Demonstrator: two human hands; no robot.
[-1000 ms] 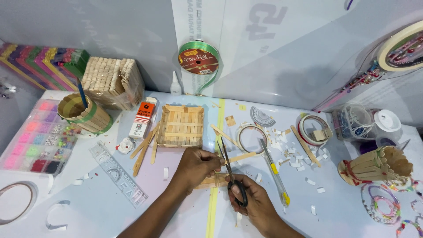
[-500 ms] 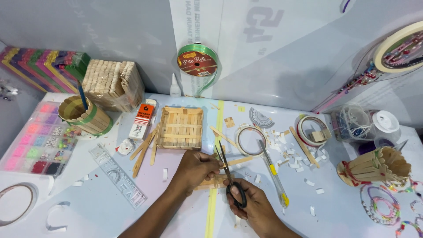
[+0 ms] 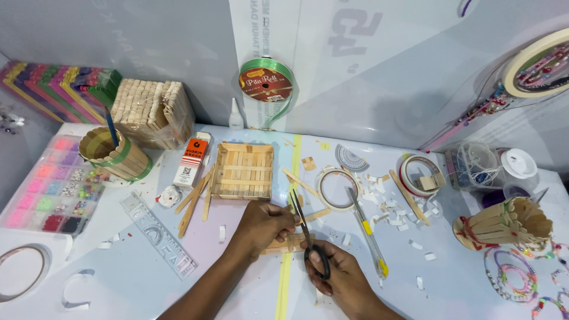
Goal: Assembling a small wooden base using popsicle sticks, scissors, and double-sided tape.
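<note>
Head view: near the table's [image 3: 237,284] front edge, the left hand [image 3: 264,224] is pinching a small craft-stick piece [image 3: 284,243] flat, fingers pressed together. The right hand [image 3: 341,277] is gripping black scissors [image 3: 305,228], fingers curled through the handles, blades lying across the piece.

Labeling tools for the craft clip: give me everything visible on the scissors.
The scissors have black handle loops and slim dark metal blades. They are open, blades spread in a narrow V whose tips point away from the person toward the wooden stick tray. The right hand holds them with fingers through the loops, low over the white table. The blades cross the small stick piece that the left hand pins down. Whether the blades touch the wood cannot be told.
</note>
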